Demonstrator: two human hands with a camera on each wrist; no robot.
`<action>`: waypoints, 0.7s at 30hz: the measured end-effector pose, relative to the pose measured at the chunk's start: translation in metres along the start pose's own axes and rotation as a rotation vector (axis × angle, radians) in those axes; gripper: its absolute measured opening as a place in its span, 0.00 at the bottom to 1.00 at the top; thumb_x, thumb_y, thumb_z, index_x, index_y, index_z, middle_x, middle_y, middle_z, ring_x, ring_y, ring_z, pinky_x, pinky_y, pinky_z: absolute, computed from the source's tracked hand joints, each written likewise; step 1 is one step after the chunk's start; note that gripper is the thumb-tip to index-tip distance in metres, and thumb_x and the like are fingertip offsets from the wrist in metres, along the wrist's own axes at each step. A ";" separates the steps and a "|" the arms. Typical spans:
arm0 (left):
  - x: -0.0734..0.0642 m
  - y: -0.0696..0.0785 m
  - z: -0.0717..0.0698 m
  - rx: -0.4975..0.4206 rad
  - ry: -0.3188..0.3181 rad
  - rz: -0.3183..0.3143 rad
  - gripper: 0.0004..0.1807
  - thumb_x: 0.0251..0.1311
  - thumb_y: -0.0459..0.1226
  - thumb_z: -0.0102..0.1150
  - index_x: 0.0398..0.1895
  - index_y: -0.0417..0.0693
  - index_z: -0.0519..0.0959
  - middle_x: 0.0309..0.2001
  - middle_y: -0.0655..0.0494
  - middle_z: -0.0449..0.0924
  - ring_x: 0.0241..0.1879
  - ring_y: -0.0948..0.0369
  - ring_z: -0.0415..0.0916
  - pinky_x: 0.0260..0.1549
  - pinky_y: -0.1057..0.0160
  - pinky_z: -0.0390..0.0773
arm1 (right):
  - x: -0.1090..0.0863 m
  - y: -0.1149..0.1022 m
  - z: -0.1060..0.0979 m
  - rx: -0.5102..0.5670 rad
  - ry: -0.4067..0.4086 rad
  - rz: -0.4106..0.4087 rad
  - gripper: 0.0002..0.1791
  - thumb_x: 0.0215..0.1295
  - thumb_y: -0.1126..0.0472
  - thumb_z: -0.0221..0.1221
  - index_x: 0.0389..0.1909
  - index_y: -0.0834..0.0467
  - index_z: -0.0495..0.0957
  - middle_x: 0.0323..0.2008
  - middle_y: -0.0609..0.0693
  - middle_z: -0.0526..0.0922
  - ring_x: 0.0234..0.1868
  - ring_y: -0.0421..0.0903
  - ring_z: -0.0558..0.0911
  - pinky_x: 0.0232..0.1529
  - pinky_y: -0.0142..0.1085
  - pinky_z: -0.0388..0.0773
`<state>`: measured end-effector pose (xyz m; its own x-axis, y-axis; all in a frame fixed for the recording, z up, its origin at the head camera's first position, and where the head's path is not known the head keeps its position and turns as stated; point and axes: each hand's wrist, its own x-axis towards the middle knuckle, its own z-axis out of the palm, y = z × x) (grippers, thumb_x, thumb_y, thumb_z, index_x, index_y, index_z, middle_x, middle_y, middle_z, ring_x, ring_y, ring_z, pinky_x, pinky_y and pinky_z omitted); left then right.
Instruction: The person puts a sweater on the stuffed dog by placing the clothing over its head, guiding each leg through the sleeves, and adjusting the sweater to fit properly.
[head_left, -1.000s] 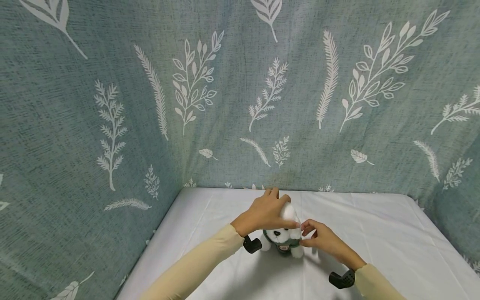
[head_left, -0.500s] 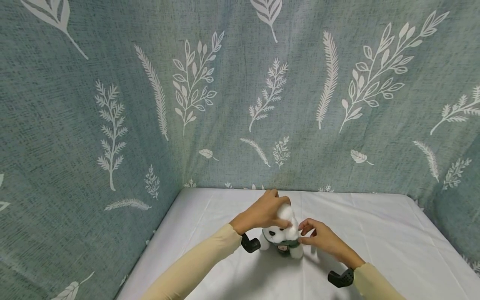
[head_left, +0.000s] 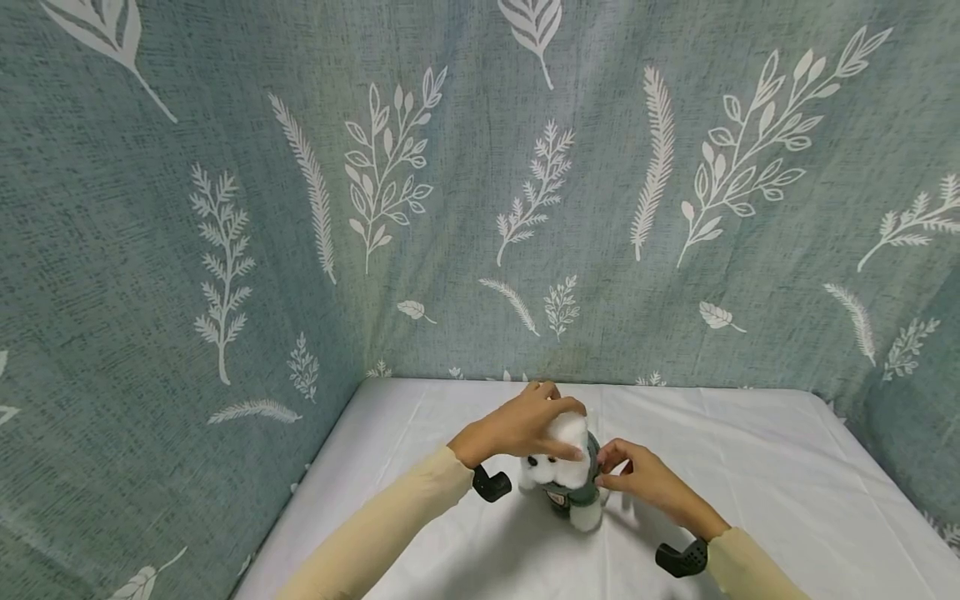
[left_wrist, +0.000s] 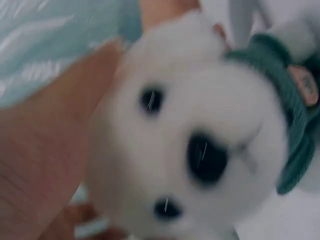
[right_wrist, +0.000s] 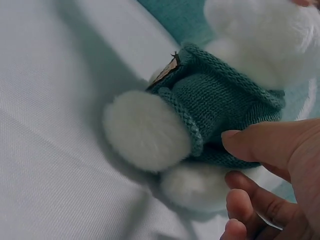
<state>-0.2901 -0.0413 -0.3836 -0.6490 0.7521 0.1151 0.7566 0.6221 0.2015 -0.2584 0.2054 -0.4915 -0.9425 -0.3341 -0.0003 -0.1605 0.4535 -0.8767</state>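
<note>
A white plush dog (head_left: 570,475) in a green knitted sweater stands on the white cloth, its head turned toward the left of the head view. My left hand (head_left: 525,427) grips the head from above, thumb across the face. Up close in the left wrist view, the plush dog's face (left_wrist: 200,100) shows dark eyes and a black nose. On the toy's other side is my right hand (head_left: 647,479). In the right wrist view its thumb (right_wrist: 255,145) touches the sweater (right_wrist: 215,100), while the other fingers, loosely bent, lie near a white fluffy leg (right_wrist: 195,187).
White cloth (head_left: 720,450) covers the table. Grey-green curtains with white leaf prints (head_left: 450,208) rise along its back and sides. A black wrist camera (head_left: 492,484) sits at the left wrist and another black wrist camera (head_left: 682,558) at the right.
My left hand has shifted slightly left and turned the plush dog, so its face points further left and more of the sweater's side shows. The right hand has stayed nearly in place.
</note>
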 end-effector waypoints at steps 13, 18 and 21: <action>-0.002 0.025 0.015 0.177 0.057 -0.190 0.39 0.53 0.60 0.73 0.62 0.49 0.73 0.43 0.43 0.75 0.37 0.51 0.73 0.31 0.59 0.77 | 0.001 -0.005 0.002 0.030 0.080 0.089 0.10 0.72 0.54 0.65 0.47 0.55 0.80 0.42 0.51 0.81 0.39 0.50 0.78 0.39 0.44 0.76; -0.001 0.005 0.011 -0.059 0.043 -0.104 0.32 0.53 0.46 0.78 0.60 0.53 0.76 0.46 0.48 0.75 0.40 0.57 0.70 0.34 0.65 0.75 | 0.002 -0.005 0.002 0.074 0.099 0.108 0.13 0.75 0.51 0.61 0.49 0.55 0.79 0.40 0.51 0.82 0.40 0.52 0.78 0.38 0.45 0.75; -0.001 -0.006 0.008 -0.155 0.039 -0.029 0.31 0.51 0.40 0.79 0.59 0.54 0.78 0.53 0.48 0.74 0.48 0.56 0.70 0.39 0.65 0.77 | 0.004 -0.006 0.000 0.079 0.116 0.122 0.14 0.77 0.49 0.59 0.49 0.55 0.78 0.38 0.51 0.83 0.38 0.53 0.77 0.36 0.43 0.73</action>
<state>-0.2934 -0.0438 -0.3926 -0.6752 0.7233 0.1445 0.7181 0.5998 0.3530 -0.2613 0.2011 -0.4864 -0.9817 -0.1812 -0.0579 -0.0234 0.4169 -0.9087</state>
